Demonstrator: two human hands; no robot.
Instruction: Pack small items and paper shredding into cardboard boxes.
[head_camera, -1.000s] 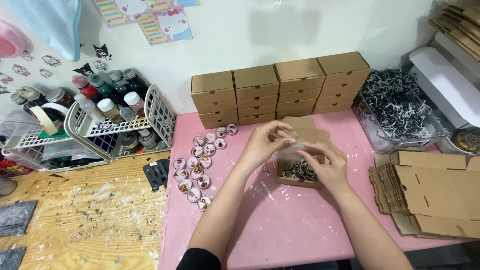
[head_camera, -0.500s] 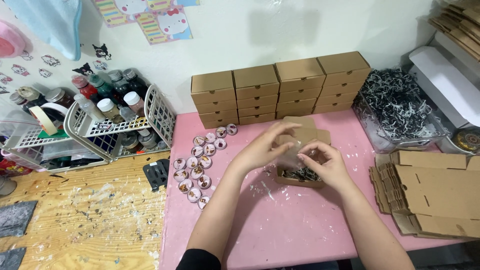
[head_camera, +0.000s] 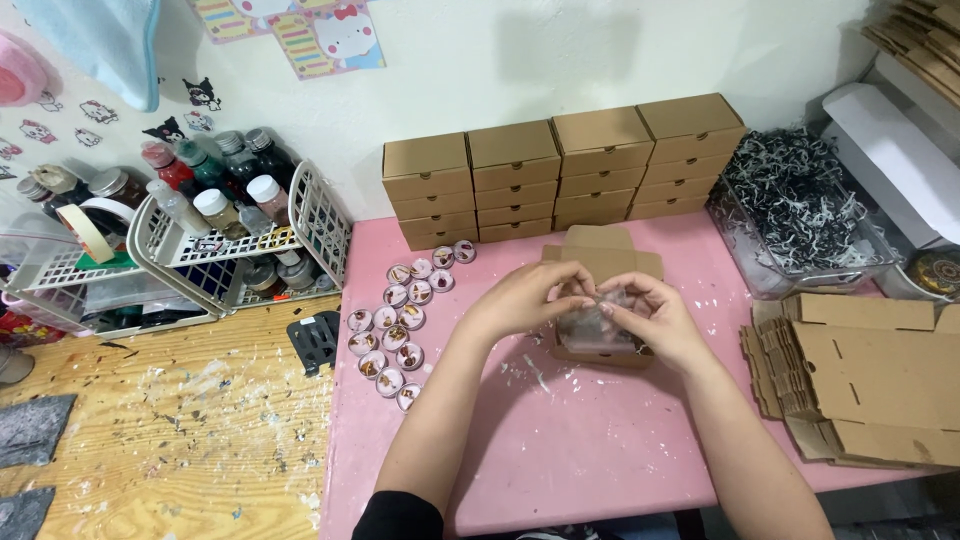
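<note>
Hands, left hand (head_camera: 522, 298) and right hand (head_camera: 652, 316), pinch what seems a clear pouch (head_camera: 590, 325) between them.

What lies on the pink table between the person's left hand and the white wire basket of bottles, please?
In the head view, a cluster of small round badges lies on the pink table between the left hand and the white wire basket.

The small open box (head_camera: 603, 262) is matt brown cardboard, like the stacked closed boxes (head_camera: 560, 165) and the flat box blanks (head_camera: 872, 375). A glossy clear plastic wrapper (head_camera: 590, 325) is pinched by both hands. The table (head_camera: 560, 440) is smooth pink, flecked with white scraps. The round badges (head_camera: 400, 325) look glossy. The basket (head_camera: 250, 245) is white plastic lattice. The floor (head_camera: 170, 430) is pale, scuffed wood.
</note>
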